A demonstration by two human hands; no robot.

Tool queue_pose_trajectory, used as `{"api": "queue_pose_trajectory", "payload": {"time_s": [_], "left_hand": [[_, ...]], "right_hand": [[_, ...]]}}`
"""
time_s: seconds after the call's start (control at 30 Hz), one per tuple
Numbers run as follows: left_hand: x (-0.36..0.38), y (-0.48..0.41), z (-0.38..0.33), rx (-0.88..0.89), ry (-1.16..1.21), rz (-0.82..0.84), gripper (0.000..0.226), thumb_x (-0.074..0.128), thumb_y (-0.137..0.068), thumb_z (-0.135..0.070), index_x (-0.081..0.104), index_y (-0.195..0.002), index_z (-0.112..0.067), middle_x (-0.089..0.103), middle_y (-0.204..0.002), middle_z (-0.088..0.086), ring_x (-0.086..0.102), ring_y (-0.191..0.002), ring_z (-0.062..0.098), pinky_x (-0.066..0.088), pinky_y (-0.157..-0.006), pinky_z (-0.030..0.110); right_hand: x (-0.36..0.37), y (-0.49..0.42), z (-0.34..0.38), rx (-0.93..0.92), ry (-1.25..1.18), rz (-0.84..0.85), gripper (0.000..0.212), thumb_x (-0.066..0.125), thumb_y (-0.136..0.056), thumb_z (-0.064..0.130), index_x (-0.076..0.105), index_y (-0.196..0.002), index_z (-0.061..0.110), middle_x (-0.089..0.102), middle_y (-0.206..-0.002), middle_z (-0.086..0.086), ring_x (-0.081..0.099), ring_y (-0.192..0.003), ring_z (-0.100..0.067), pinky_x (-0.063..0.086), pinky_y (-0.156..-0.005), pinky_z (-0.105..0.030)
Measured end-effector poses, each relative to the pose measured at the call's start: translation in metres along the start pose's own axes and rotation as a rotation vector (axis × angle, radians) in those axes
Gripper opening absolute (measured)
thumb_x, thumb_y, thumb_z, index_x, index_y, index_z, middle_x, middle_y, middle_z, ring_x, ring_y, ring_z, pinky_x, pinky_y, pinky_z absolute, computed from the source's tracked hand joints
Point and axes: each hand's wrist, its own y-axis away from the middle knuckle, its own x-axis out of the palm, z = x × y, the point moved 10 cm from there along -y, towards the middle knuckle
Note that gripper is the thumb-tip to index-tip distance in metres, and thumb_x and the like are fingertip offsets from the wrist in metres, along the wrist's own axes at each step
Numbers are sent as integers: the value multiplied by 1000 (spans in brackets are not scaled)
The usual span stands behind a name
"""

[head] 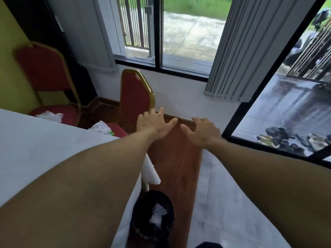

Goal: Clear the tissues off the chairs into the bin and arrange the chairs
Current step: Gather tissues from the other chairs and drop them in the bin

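Note:
Two red chairs with gold frames stand by the window wall. The near chair [135, 97] has crumpled white tissues [101, 127] on its seat, partly hidden by the table edge. On the seat of the far chair [44, 72], at the left, lies another white tissue [50, 116]. A black bin [152, 214] with white tissue inside stands on the floor below my arms. My left hand [154, 123] is stretched out, fingers apart, just right of the near chair's back, holding nothing. My right hand [202, 130] is open beside it.
A table with a white cloth [35, 149] fills the left side. Another white-covered surface [232, 203] lies at the right, with a strip of wooden floor [175, 167] between them. Grey vertical blinds [241, 51] hang over the window. Shoes [290, 138] lie outside the glass door.

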Motion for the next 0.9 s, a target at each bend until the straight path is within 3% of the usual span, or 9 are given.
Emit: {"api": "queue_pose_trajectory", "payload": {"time_s": [0.33, 0.53, 0.7, 0.9], "left_hand": [[-18, -53, 87, -222, 35, -30, 86, 24, -90, -77, 22, -156, -23, 37, -154, 14, 39, -138, 36, 31, -109, 50], [-15, -107, 131, -375, 49, -16, 88, 23, -88, -78, 20, -157, -23, 35, -155, 15, 38, -138, 37, 30, -109, 50], [-19, -174, 142, -480, 78, -5, 87, 24, -89, -77, 20, -157, -23, 35, -155, 15, 38, -137, 37, 29, -109, 49], [-21, -267, 138, -558, 132, 3, 86, 24, -89, -77, 19, -157, -23, 35, -155, 14, 38, -138, 36, 29, -110, 50]], "right_hand": [[1, -96, 105, -225, 14, 39, 78, 32, -88, 78, 38, -149, 28, 48, -146, -8, 48, -130, -34, 40, -105, -55], [16, -172, 160, -416, -6, 104, 68, 34, -90, 74, 42, -142, 32, 54, -137, -9, 53, -123, -34, 44, -101, -54], [27, -261, 187, -526, 8, 174, 67, 35, -88, 75, 48, -137, 31, 56, -132, -11, 54, -120, -35, 44, -101, -55], [29, -370, 196, -596, 62, 209, 77, 33, -87, 78, 43, -144, 26, 50, -143, -11, 49, -128, -35, 41, -105, -54]]}}
